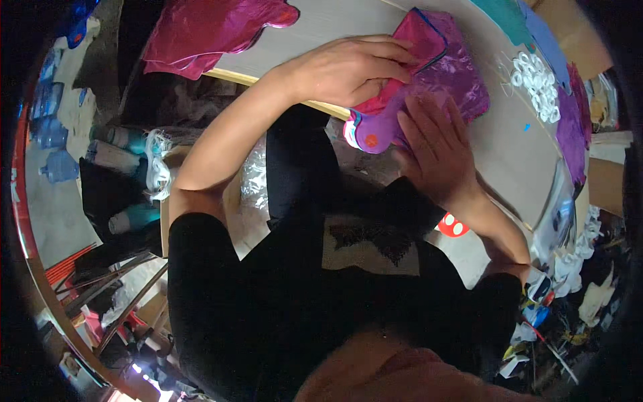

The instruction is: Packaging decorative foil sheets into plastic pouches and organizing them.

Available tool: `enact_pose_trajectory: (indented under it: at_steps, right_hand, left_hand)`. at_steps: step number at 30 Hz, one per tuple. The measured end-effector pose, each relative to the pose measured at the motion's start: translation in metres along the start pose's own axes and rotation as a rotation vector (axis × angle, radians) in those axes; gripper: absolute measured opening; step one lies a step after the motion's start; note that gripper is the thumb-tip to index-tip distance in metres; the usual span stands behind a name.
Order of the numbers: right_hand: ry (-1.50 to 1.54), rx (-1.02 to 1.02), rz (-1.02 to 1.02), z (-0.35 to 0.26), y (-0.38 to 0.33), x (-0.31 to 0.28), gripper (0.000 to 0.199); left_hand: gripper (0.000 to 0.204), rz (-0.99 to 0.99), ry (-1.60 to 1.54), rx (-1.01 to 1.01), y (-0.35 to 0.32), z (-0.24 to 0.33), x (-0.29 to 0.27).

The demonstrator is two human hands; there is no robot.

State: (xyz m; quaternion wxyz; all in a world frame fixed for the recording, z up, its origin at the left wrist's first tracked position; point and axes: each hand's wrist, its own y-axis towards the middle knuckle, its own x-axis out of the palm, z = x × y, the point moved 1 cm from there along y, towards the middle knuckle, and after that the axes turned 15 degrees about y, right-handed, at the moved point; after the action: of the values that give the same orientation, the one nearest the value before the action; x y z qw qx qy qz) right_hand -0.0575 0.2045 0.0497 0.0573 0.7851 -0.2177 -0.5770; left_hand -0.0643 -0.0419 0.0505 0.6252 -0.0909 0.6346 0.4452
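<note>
A folded shiny film piece (462, 74), pink and purple with a dark blue edge, lies near the table's front edge. Its rounded purple tab, bearing an orange dot (372, 141) and a white end (350, 134), reaches over that edge. My left hand (351, 70) is on the pink part, its fingers bent and closed on the film; the fingertips are partly hidden. Lower and to the right, my right hand (435, 151) has its fingers stretched out, lying against the purple part without grasping it.
More pink shiny film (207, 37) lies at the table's far left. On the right of the table (516, 161) are a pile of small white rings (536, 84), purple film (573, 134) and teal film (502, 20). Blue water bottles (57, 134) stand on the floor at left.
</note>
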Motion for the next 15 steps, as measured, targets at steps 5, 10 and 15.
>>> enact_pose_trajectory:
  at_steps: [5, 10, 15]
  right_hand:
    - [-0.083, -0.044, 0.1, -0.005, 0.002, 0.014, 0.059]
    - [-0.178, -0.033, 0.108, -0.01, -0.003, 0.028, 0.058]
    - [-0.197, -0.044, 0.113, -0.014, 0.002, 0.032, 0.059]
  left_hand:
    - [0.043, 0.036, 0.081, 0.085, 0.001, -0.003, -0.001]
    - [0.039, 0.055, 0.103, 0.074, -0.001, 0.0, -0.003]
    - [0.035, 0.061, 0.065, 0.057, -0.001, 0.0, -0.001]
